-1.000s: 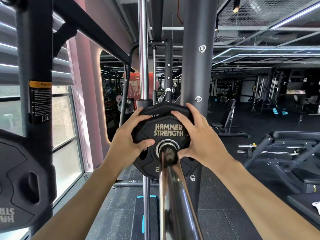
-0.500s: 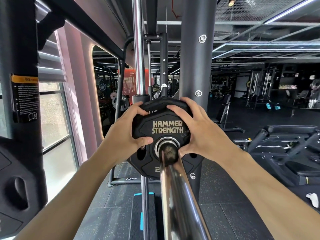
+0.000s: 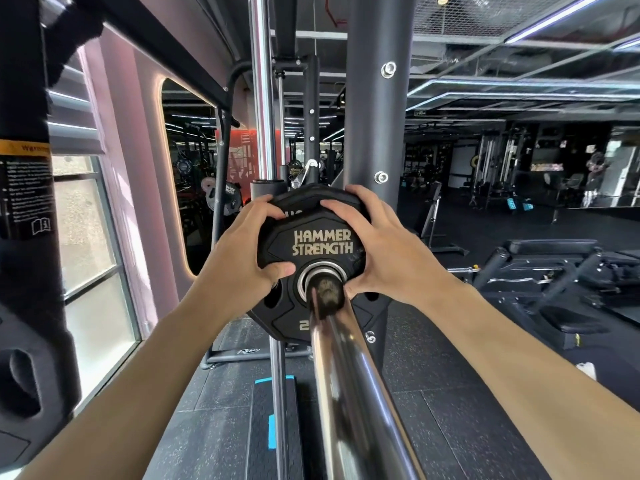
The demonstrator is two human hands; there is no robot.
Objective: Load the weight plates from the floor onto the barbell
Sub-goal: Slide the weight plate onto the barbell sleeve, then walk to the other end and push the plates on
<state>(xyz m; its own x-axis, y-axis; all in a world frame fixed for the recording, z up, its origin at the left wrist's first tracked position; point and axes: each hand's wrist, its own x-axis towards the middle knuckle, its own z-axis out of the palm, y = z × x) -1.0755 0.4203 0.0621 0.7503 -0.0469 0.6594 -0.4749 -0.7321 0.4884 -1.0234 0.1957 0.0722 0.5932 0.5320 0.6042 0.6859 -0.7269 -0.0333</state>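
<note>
A small black weight plate [image 3: 322,244] marked HAMMER STRENGTH sits on the chrome barbell sleeve [image 3: 349,386], which runs from the bottom of the view up to its end cap at the plate's hole. A larger black plate [image 3: 294,323] sits behind it on the same sleeve. My left hand [image 3: 242,251] grips the small plate's left edge, thumb on its face. My right hand [image 3: 384,251] grips its right edge, fingers curled over the top.
A thick dark rack upright [image 3: 374,116] and a chrome guide rod [image 3: 261,98] stand just behind the plates. Another black plate [image 3: 24,375] hangs on the left post. A bench [image 3: 554,271] stands at the right. A blue-edged step [image 3: 273,427] lies below.
The view has shifted slightly left and closer. Both hands keep their hold on the small plate, which stays on the sleeve against the larger plate.
</note>
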